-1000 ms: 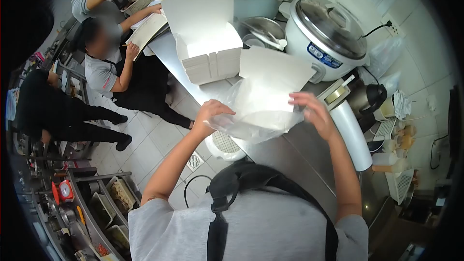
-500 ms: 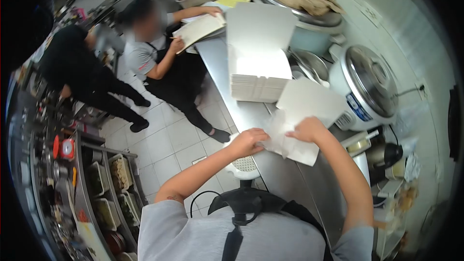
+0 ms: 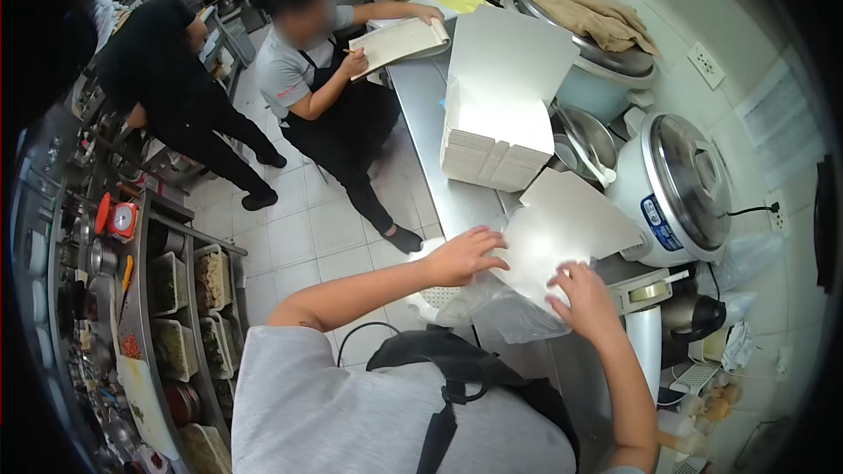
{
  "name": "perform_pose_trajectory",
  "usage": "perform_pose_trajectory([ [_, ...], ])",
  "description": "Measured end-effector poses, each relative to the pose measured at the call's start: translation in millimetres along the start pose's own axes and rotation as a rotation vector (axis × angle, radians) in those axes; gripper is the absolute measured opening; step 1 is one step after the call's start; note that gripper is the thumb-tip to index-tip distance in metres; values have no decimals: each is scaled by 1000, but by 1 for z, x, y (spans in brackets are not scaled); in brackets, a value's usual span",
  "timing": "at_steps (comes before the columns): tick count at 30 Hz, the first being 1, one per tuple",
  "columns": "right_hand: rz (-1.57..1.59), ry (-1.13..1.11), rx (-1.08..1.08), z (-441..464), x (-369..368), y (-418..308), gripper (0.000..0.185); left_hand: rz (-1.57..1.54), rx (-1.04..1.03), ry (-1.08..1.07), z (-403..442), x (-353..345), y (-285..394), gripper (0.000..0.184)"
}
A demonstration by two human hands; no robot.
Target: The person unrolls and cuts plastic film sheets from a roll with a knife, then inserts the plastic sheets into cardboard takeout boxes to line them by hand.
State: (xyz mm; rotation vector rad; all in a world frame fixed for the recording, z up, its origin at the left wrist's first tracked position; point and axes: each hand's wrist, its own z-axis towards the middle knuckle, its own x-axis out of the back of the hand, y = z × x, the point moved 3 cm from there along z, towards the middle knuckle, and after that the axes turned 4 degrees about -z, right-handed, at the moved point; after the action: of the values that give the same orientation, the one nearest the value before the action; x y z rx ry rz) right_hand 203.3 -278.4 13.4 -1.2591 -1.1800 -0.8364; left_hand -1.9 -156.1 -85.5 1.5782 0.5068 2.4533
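Note:
A white paper box with its lid raised (image 3: 575,215) sits on the steel counter, partly inside a clear plastic bag (image 3: 518,314) that bunches at its near side. My left hand (image 3: 470,256) is at the box's left edge, fingers spread over the bag. At the box's near right side is my right hand (image 3: 581,298), fingers apart and curved, touching the box or the film; the exact contact is unclear. Just beyond stands a stack of nested white boxes (image 3: 498,136), the top one with its lid up.
Rice cookers (image 3: 680,184) stand along the wall, one topped by a brown cloth (image 3: 597,16). A metal bowl (image 3: 587,133) lies between them. A co-worker (image 3: 320,88) writes on a pad (image 3: 399,46) across the counter corner. A tape dispenser (image 3: 648,292) is at the right.
The view has swung, shifting the counter in frame. My right hand has moved from inside the box to its near side, and the bag now bunches below the box.

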Motion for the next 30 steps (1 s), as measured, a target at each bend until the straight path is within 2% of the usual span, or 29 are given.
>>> perform_pose_trajectory([
  [3,-194,344,281,54,9,-13,18,-53,-32,-36,8,0,3,52],
  [6,-356,381,311,92,-29,19,20,18,-41,5,17,1,7,61],
  [7,-363,270,220,94,-39,28,20,35,-41,25,20,3,9,64],
  [8,-369,161,133,97,-46,34,21,27,-17,-26,24,8,12,77],
  [9,-372,52,49,99,-53,39,22,42,0,-88,26,8,9,79],
  [11,-389,-42,-74,98,-62,44,16,53,35,-217,28,1,6,85],
  [12,-394,-99,-151,91,-68,47,13,41,34,-195,26,-6,2,87],
  [15,-527,84,-107,68,-84,58,8,-18,108,-272,20,-16,-9,80],
  [17,-559,187,-139,51,-82,53,12,-60,152,-250,19,-15,-7,72],
  [21,-394,207,-357,22,-84,53,13,-66,180,-196,17,-9,-7,64],
  [25,-147,249,-490,-2,-94,46,3,-87,223,-217,14,-11,-10,62],
  [28,-30,473,-405,6,-58,13,15,-75,191,-252,17,-9,-5,62],
  [30,-53,603,-171,30,-45,-13,21,-26,134,-207,22,-8,0,63],
])
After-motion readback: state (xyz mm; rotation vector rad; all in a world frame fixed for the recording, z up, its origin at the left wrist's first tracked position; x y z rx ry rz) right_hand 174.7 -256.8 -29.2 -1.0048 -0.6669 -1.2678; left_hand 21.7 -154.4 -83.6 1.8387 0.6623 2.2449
